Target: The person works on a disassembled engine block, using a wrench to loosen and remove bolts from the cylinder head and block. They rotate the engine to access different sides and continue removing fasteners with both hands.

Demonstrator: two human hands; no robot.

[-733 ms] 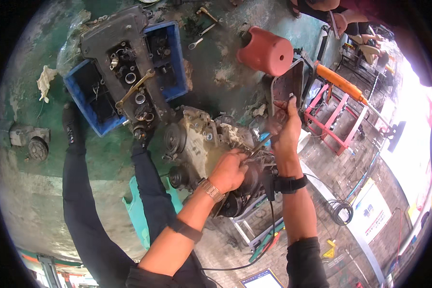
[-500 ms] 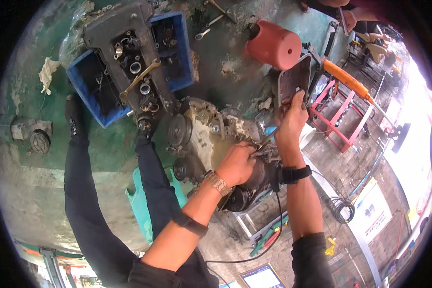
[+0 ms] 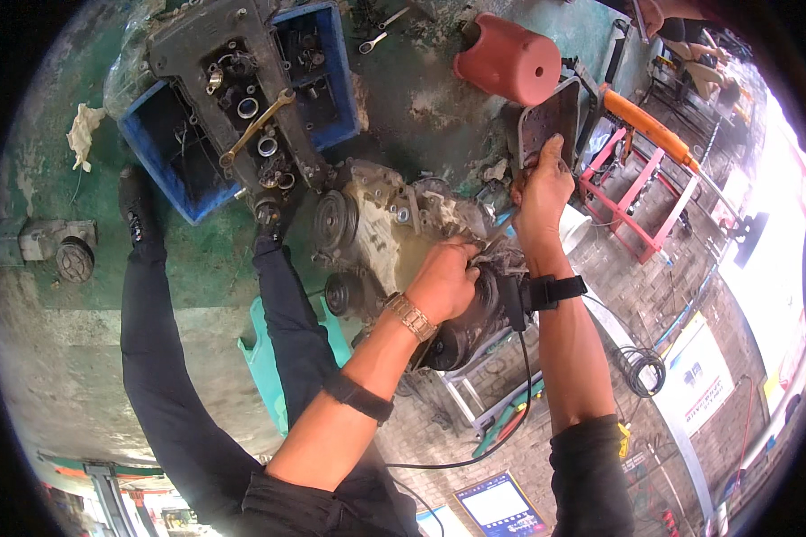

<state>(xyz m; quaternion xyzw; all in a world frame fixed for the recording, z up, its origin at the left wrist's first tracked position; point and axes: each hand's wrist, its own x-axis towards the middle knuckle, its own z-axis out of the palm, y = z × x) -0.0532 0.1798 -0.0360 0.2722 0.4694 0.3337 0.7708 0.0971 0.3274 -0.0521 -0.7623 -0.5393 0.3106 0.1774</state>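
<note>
A greasy engine block point(image 3: 381, 210) with several round pulleys stands in front of me. My left hand point(image 3: 443, 282) is closed against its right side; a thin metal bar shows by the fingertips, but what the fingers grip is hidden. Farther up and to the right, my right hand point(image 3: 544, 197) is closed, thumb and fingers pinched together beside a shallow dark metal pan point(image 3: 551, 125). What lies inside that pinch cannot be made out. A bit of blue shows between the two hands, on or beside the engine.
At the far left a dark engine cover point(image 3: 233, 80) bearing a combination wrench point(image 3: 258, 134) lies across blue bins point(image 3: 197, 210). A red stool point(image 3: 510, 61), an orange-and-red hoist point(image 3: 645, 125) and a white bucket point(image 3: 575, 225) stand right. A black cable point(image 3: 527, 385) hangs below my right wrist.
My right hand has shifted slightly up with its wrist turned a little. The left hand stays at the engine's side. The whole view has tilted slightly.
</note>
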